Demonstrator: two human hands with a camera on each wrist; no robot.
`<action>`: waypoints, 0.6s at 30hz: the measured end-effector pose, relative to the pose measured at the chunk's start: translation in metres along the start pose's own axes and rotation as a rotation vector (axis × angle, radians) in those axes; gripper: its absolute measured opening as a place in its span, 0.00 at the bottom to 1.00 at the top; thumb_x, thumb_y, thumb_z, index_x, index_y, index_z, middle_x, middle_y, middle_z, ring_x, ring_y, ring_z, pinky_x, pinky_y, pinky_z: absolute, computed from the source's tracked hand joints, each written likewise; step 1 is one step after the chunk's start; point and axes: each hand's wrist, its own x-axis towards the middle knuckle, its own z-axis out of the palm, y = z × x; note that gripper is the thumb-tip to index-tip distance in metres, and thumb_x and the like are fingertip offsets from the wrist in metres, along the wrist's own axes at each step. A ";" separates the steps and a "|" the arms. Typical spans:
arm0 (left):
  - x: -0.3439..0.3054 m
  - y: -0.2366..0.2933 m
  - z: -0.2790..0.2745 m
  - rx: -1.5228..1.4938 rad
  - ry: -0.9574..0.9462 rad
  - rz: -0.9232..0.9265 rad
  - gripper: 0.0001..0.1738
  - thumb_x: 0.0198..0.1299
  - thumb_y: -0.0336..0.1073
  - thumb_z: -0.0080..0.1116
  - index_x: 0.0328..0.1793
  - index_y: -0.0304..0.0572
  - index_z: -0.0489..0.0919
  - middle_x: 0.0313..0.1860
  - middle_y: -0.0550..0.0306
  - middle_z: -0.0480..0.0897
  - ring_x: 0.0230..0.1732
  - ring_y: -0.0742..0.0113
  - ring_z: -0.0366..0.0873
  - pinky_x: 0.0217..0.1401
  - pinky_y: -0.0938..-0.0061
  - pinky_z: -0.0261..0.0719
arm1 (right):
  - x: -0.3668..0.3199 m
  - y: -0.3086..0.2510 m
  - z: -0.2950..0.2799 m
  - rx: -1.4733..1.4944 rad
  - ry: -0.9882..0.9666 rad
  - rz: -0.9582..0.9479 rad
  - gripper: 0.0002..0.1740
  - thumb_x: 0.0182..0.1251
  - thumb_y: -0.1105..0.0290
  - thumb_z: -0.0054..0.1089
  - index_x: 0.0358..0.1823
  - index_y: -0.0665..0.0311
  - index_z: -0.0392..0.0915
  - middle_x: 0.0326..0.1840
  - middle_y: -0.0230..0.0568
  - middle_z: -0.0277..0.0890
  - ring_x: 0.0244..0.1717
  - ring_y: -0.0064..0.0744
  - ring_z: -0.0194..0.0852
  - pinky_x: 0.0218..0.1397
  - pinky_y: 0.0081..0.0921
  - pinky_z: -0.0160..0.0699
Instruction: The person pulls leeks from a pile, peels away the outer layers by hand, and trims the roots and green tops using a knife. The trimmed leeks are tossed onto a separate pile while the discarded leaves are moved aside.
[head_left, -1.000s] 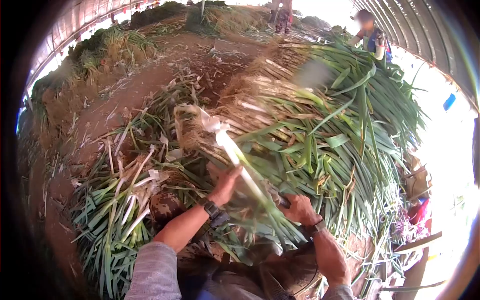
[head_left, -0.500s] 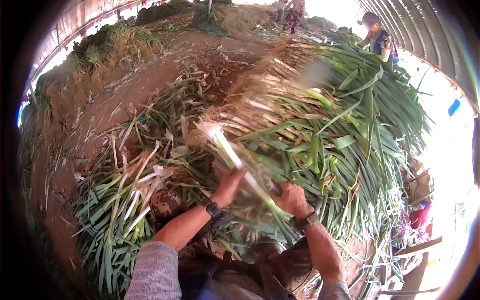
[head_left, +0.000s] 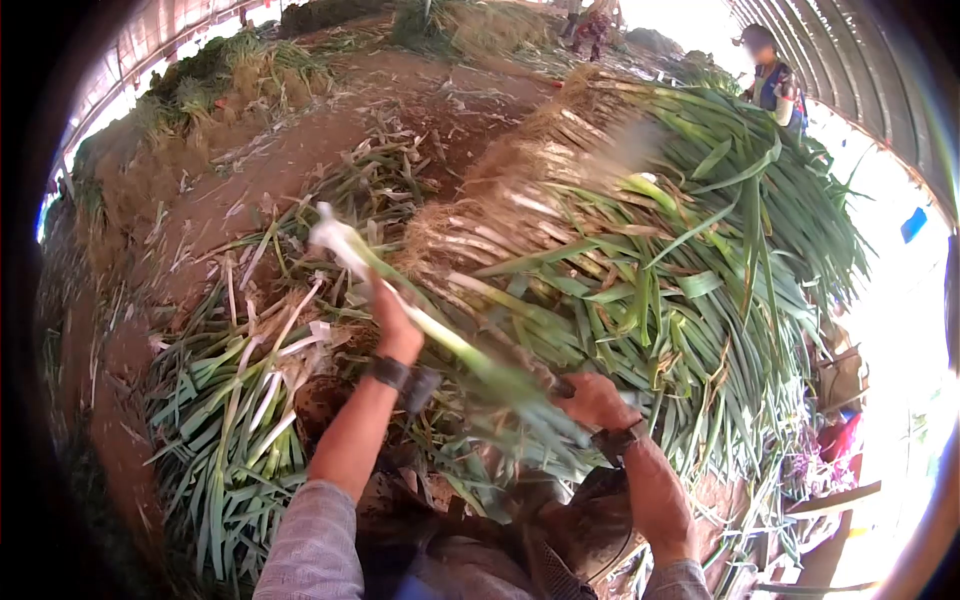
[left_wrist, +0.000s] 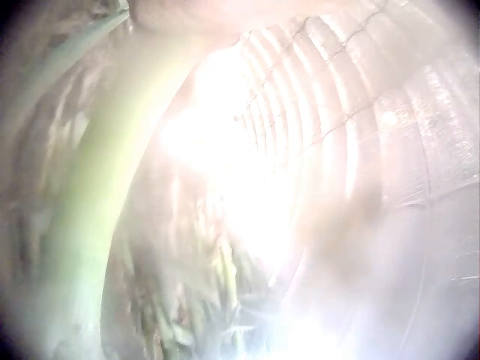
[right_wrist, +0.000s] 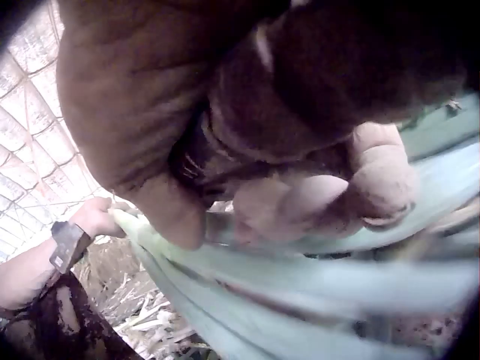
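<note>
A large green onion (head_left: 440,333) with a long white stalk slants across the head view, its white end up to the left and blurred leaves toward the right hand. The left hand (head_left: 395,325) grips the white stalk below that end. In the left wrist view the pale stalk (left_wrist: 97,172) runs down past the edge of the hand (left_wrist: 195,15). Curled around a dark-handled tool (head_left: 563,386), the right hand (head_left: 600,402) is close beside the leaves; the tool's front is blurred. Close up, the right hand (right_wrist: 247,112) has curled fingers over pale green leaves (right_wrist: 300,281).
A big heap of green onions (head_left: 700,220), roots to the left, lies ahead and right. A smaller pile with white stalks (head_left: 230,430) is at the left. Trimmed scraps (head_left: 370,165) litter the brown ground. Another person (head_left: 775,85) stands beyond the heap.
The left hand has moved up and left along the onion, and its white end has swung left. The right hand has stayed in nearly the same place with the tool.
</note>
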 end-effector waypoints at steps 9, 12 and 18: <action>0.048 0.224 0.011 0.156 0.089 0.557 0.21 0.69 0.61 0.49 0.40 0.53 0.74 0.21 0.70 0.67 0.18 0.76 0.62 0.21 0.75 0.65 | 0.001 0.033 -0.003 -0.067 -0.189 0.325 0.28 0.56 0.44 0.59 0.43 0.62 0.84 0.40 0.59 0.81 0.46 0.58 0.80 0.53 0.47 0.76; 0.034 0.317 0.014 0.360 0.074 0.766 0.23 0.69 0.60 0.50 0.38 0.49 0.76 0.21 0.70 0.67 0.16 0.77 0.63 0.18 0.76 0.67 | 0.006 0.014 -0.001 -0.100 -0.286 0.349 0.28 0.59 0.44 0.56 0.42 0.62 0.85 0.41 0.61 0.81 0.48 0.61 0.79 0.56 0.49 0.76; 0.017 0.425 -0.013 1.463 0.324 1.210 0.33 0.68 0.66 0.46 0.50 0.39 0.78 0.27 0.60 0.74 0.25 0.68 0.74 0.27 0.72 0.73 | 0.040 0.011 0.017 -0.125 -0.203 0.293 0.28 0.58 0.46 0.57 0.40 0.68 0.84 0.40 0.63 0.81 0.45 0.62 0.80 0.53 0.51 0.76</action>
